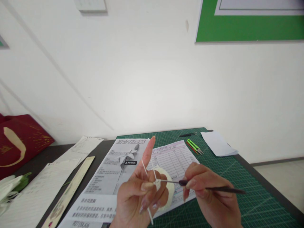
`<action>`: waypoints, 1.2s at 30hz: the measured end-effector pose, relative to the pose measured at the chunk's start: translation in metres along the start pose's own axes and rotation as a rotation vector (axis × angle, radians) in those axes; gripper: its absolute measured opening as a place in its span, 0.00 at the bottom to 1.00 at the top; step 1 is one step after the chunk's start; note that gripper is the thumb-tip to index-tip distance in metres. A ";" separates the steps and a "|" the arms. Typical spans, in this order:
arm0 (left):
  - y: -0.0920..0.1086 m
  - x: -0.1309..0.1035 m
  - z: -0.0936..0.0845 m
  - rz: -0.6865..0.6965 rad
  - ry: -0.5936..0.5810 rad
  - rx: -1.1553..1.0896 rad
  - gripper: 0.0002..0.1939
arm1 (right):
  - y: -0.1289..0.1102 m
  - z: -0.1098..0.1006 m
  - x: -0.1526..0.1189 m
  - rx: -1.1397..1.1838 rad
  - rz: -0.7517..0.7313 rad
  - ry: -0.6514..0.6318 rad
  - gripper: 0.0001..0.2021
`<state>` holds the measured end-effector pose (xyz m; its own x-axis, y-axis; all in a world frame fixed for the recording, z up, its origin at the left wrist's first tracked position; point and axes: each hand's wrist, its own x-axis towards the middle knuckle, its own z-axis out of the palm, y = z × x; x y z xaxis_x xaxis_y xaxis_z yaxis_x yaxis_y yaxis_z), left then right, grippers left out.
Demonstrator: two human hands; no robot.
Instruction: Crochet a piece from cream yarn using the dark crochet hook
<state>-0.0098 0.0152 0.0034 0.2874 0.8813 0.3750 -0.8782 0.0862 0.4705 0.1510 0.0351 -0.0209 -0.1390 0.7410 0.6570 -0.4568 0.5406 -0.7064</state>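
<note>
My left hand (142,190) is raised over the printed sheets, its index finger pointing up with white yarn (154,166) looped around it. Between its thumb and curled fingers it pinches a small white crocheted piece (157,182). My right hand (209,190) grips a crochet hook (223,189) with a dark handle; the thin metal shaft points left and its tip meets the white piece. A yarn end hangs below my left hand. Behind that hand lies a round, pale yellow-white thing (166,202), partly hidden.
A green cutting mat (249,196) carries printed sheets (104,177), green thread snips (193,145), a dark thin tool (187,135) and white paper (218,144). To the left are a ruler (71,190), handwritten pages (35,193), a white flower (9,186) and a red bag (23,142).
</note>
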 end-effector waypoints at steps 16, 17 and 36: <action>0.002 0.001 0.003 -0.038 0.043 -0.046 0.32 | -0.009 -0.009 0.005 -0.070 -0.015 -0.064 0.07; 0.002 0.000 0.001 -0.041 0.044 -0.042 0.32 | -0.008 -0.008 0.004 -0.018 0.017 -0.051 0.07; -0.010 -0.004 0.000 0.051 0.310 0.427 0.33 | 0.009 0.014 0.006 0.652 0.669 0.361 0.07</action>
<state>-0.0021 0.0109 -0.0031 0.0649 0.9810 0.1827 -0.6356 -0.1005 0.7654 0.1339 0.0390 -0.0191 -0.3177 0.9480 -0.0186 -0.7900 -0.2755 -0.5478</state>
